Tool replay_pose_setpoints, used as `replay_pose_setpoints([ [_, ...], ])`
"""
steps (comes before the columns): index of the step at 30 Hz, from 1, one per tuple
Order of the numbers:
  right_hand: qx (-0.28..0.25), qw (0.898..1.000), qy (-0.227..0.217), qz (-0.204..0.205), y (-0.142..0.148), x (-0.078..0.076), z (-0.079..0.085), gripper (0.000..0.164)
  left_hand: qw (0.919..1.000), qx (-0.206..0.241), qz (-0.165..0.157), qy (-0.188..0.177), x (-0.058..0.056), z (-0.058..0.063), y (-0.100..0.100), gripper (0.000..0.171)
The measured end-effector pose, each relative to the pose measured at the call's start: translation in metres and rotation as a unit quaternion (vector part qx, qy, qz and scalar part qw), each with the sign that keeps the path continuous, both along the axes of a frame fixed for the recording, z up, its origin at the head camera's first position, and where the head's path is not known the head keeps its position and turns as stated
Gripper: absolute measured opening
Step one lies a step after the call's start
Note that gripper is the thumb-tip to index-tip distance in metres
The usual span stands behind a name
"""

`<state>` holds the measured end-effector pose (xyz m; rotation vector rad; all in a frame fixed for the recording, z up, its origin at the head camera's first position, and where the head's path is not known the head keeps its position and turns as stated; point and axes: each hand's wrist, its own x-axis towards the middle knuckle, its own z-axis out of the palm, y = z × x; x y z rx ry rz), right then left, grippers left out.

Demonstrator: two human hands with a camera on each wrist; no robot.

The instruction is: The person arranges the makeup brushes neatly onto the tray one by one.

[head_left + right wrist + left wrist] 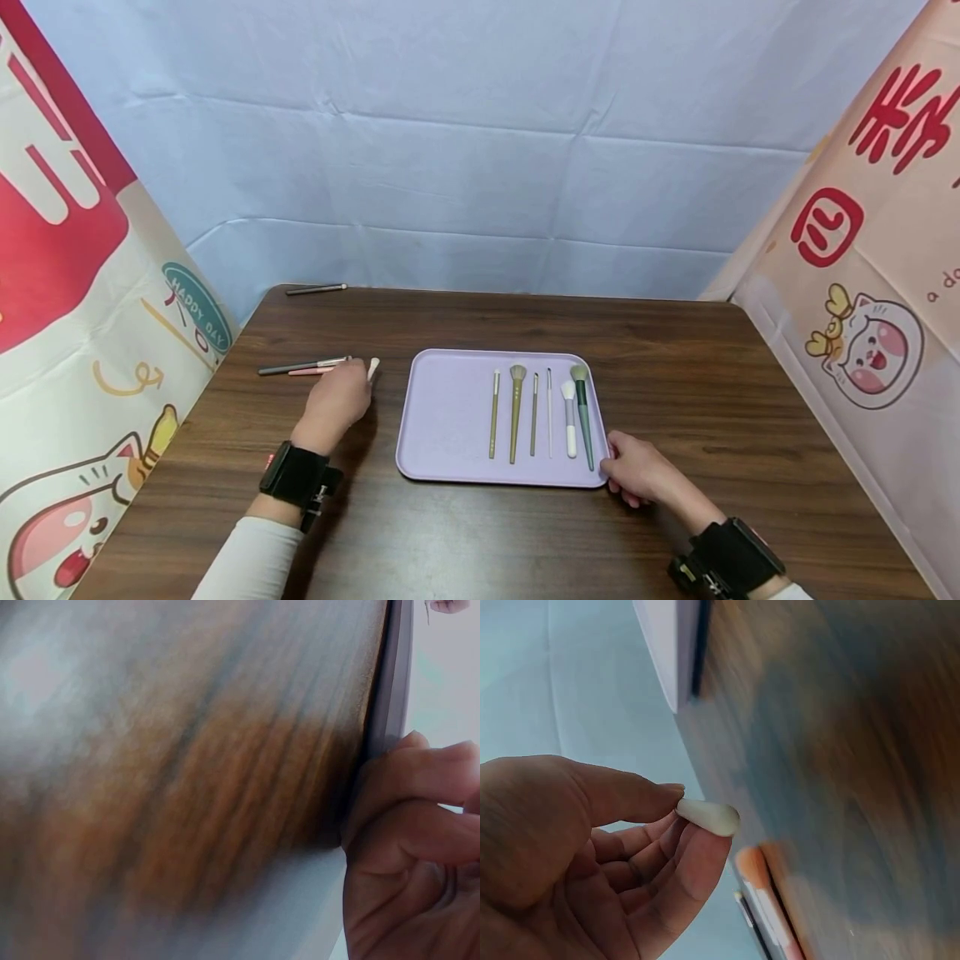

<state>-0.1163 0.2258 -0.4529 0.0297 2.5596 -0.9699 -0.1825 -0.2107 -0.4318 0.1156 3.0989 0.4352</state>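
A creased pale-blue cloth [465,167] hangs behind a dark wood-grained table [480,542]. A red-and-cream cartoon sheet [97,317] hangs at left, a pinkish cartoon sheet [783,325] at right.

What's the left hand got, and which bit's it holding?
A makeup brush, pinched by the left hand close to its white tip.

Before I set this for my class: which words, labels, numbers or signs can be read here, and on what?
"HAPPY DAY": teal oval on the left cloth.
"a d...": small red lettering on the right cloth, cut off by the picture's edge.
Large red characters and red square sign, right cloth: too stylised to read surely.
Brushes, tray: nothing legible.
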Motion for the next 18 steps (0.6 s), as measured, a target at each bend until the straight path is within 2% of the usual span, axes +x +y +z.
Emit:
replay_pose_setpoints([
  [4, 0.001, 1.000, -0.006, -0.003, 0.000, -0.001, 0.000, 0.008, 0.9997, 0.007, -0.006, 0.024, -0.004, -0.002, 0.010, 0.010],
  [9, 0.004, 1.000, -0.011, -0.010, -0.001, -0.001, -0.001, 0.008, 0.9976, -0.007, -0.018, 0.067, -0.005, -0.004, 0.023, 0.009],
  [18, -0.003, 1.000, -0.004, -0.002, 0.000, 0.000, 0.000, 0.008, 0.9991, 0.020, -0.002, 0.036, -0.005, 0.000, 0.048, 0.013],
])
